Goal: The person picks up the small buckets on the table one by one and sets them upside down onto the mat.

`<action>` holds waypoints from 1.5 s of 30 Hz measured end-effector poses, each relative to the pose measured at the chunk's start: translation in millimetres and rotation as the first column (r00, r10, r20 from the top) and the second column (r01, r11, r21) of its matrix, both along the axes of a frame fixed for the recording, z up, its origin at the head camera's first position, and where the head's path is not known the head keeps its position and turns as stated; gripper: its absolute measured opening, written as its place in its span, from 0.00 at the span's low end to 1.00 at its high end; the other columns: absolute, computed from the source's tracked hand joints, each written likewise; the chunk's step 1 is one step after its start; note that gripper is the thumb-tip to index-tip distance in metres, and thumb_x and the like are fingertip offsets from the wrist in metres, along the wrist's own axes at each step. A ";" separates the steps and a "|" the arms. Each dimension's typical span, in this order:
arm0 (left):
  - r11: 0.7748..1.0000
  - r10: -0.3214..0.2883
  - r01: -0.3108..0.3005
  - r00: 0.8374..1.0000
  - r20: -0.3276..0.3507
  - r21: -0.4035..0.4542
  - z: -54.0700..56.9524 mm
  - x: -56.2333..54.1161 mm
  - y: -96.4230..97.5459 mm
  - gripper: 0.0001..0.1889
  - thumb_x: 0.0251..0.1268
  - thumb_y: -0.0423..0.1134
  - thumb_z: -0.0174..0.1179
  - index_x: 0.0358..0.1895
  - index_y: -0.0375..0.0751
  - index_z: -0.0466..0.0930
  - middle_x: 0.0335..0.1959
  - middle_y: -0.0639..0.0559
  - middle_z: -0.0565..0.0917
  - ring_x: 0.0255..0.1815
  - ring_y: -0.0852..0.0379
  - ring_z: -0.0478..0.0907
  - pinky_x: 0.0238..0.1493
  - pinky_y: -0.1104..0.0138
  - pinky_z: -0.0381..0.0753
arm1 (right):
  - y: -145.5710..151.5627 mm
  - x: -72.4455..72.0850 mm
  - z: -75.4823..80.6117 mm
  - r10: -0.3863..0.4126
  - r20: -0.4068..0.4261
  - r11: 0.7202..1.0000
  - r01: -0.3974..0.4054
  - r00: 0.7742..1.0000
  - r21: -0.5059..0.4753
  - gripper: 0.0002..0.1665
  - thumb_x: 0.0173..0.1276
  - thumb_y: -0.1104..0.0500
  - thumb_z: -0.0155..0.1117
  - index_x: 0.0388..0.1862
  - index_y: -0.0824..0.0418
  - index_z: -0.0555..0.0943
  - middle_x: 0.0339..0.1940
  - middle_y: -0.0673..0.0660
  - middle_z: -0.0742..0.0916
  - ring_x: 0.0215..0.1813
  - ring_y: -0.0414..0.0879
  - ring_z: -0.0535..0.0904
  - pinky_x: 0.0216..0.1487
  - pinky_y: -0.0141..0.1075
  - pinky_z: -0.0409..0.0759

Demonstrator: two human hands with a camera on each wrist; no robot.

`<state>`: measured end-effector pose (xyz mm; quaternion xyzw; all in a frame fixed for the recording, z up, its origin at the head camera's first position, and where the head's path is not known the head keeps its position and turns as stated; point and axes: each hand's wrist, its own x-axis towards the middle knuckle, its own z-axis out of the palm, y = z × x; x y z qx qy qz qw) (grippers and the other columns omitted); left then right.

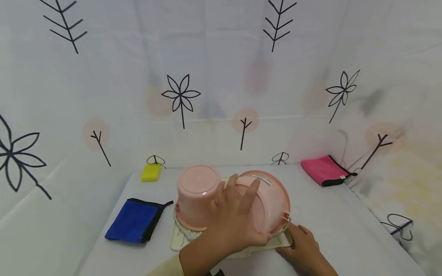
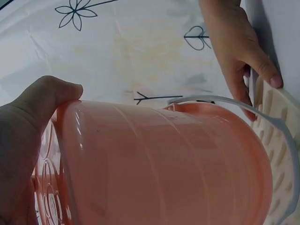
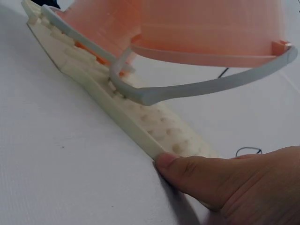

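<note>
A pink bucket point(image 1: 276, 197), bottom up and tilted, is gripped at its base by my left hand point(image 1: 231, 220). In the left wrist view my thumb lies over the edge of the bucket's base. Its grey handle point(image 3: 201, 90) hangs below the rim, over a cream plastic board point(image 3: 108, 101) with rows of raised bumps. My right hand point(image 1: 305, 247) holds the near right end of this board, the thumb point(image 3: 180, 171) on its edge. A second pink bucket point(image 1: 197, 193) stands upside down on the board's left part. My left hand partly hides both buckets.
A folded blue cloth point(image 1: 132, 220) lies at the left of the white table point(image 1: 331, 214), with a yellow sponge point(image 1: 150, 173) behind it. A folded pink cloth point(image 1: 322, 170) is at the back right. Patterned white sheeting point(image 1: 214, 57) hangs behind the table.
</note>
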<state>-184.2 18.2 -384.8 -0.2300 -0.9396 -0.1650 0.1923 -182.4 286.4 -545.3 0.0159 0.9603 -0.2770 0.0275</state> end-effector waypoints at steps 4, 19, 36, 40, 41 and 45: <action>0.999 0.031 -0.030 0.998 0.050 -0.017 4.4 -10.7 4.6 0.71 0.28 0.83 0.72 0.83 0.78 0.44 0.81 0.41 0.52 0.75 0.30 0.58 0.56 0.37 0.75 | -0.9 -3.6 -1.6 0.035 -0.021 0.999 -0.034 0.999 0.036 0.58 0.55 0.30 0.79 0.79 0.52 0.70 0.78 0.60 0.76 0.78 0.76 0.60 0.60 0.84 0.63; 0.990 0.139 -0.138 0.990 0.032 -0.034 -34.5 -28.4 51.9 0.71 0.26 0.85 0.72 0.83 0.82 0.44 0.82 0.42 0.54 0.75 0.30 0.59 0.57 0.27 0.70 | -2.8 0.9 2.1 0.000 -0.032 0.999 0.002 0.999 0.048 0.58 0.53 0.31 0.80 0.78 0.54 0.72 0.78 0.60 0.76 0.76 0.77 0.61 0.60 0.84 0.61; 0.973 0.218 -0.220 0.975 -0.030 -0.071 -27.1 -52.3 96.6 0.61 0.43 0.90 0.58 0.83 0.85 0.39 0.85 0.37 0.48 0.78 0.30 0.56 0.59 0.29 0.72 | -0.9 -4.4 10.1 0.019 -0.031 0.996 -0.016 0.999 0.091 0.57 0.55 0.31 0.78 0.78 0.54 0.72 0.79 0.62 0.74 0.76 0.76 0.61 0.58 0.84 0.64; 0.970 0.231 -0.226 0.972 0.052 -0.095 -19.7 -63.6 103.7 0.60 0.45 0.89 0.56 0.83 0.83 0.39 0.86 0.36 0.47 0.80 0.28 0.55 0.59 0.27 0.73 | -0.6 -6.1 8.0 0.005 -0.008 0.996 -0.005 1.000 0.089 0.57 0.55 0.31 0.79 0.77 0.56 0.73 0.79 0.63 0.73 0.76 0.76 0.61 0.58 0.84 0.63; 0.967 0.238 -0.230 0.969 0.068 -0.107 -19.1 -65.6 105.1 0.59 0.46 0.89 0.56 0.83 0.83 0.40 0.86 0.37 0.46 0.81 0.27 0.54 0.59 0.26 0.73 | -1.0 -6.3 7.0 0.001 -0.001 0.996 -0.001 1.000 0.085 0.57 0.54 0.30 0.79 0.77 0.56 0.73 0.79 0.64 0.73 0.76 0.76 0.61 0.58 0.84 0.63; 0.956 0.254 -0.234 0.962 0.099 -0.175 -22.4 -71.5 108.7 0.53 0.54 0.87 0.50 0.83 0.81 0.44 0.87 0.39 0.45 0.82 0.23 0.49 0.61 0.26 0.72 | -3.5 -6.1 2.9 -0.021 0.045 0.998 0.018 0.999 0.060 0.58 0.52 0.30 0.80 0.77 0.55 0.73 0.79 0.63 0.74 0.75 0.75 0.62 0.60 0.83 0.62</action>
